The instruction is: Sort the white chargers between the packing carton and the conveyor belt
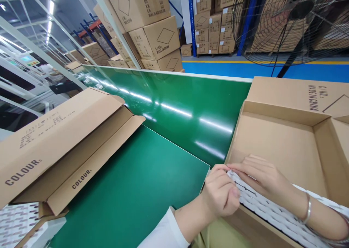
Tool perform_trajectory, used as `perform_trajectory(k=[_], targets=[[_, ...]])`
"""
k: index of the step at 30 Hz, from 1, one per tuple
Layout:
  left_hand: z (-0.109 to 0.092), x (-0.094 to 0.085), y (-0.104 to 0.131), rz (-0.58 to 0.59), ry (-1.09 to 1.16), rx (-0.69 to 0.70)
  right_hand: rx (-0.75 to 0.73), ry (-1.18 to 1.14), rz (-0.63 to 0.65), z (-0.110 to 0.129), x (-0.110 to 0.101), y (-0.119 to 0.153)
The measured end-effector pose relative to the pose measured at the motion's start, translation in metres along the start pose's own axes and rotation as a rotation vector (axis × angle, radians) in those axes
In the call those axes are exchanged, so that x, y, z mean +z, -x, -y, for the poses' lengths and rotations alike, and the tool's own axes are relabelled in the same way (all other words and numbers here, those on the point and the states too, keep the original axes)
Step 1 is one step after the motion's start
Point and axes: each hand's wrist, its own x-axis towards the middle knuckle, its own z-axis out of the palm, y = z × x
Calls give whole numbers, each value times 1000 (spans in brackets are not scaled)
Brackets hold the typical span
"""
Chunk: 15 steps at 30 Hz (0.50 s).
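Low on the right, my left hand [221, 191] is closed in a fist by the near corner of an open cardboard carton [278, 131]. My right hand [260, 173], with a silver bangle at its wrist, reaches across from the right, and its fingertips pinch together against the left hand's fingers. What either hand grips is hidden. Directly below the right hand runs a row of closely packed white pieces [253, 199] along the carton's near side; their kind cannot be made out. Bare cardboard shows in the rest of the carton's inside.
A green work surface [141, 179] adjoins a green conveyor belt [174, 106]. On the left, another open carton [68, 142] marked COLOUR lies above perforated white pieces [19, 219]. Stacked cartons [155, 37] and a large fan [294, 19] stand beyond the belt.
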Motion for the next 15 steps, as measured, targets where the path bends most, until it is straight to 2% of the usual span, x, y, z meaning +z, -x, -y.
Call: perform_trajectory(k=[7,12,15], targets=[[1,0,1,22,-19,8,54,-69,14,-2,0,1],[1,-1,3,69,-35,11,153,-157,24,-4,0,0],[2,-1,2,60,-36,12,153,-166,25,-5,2,2]])
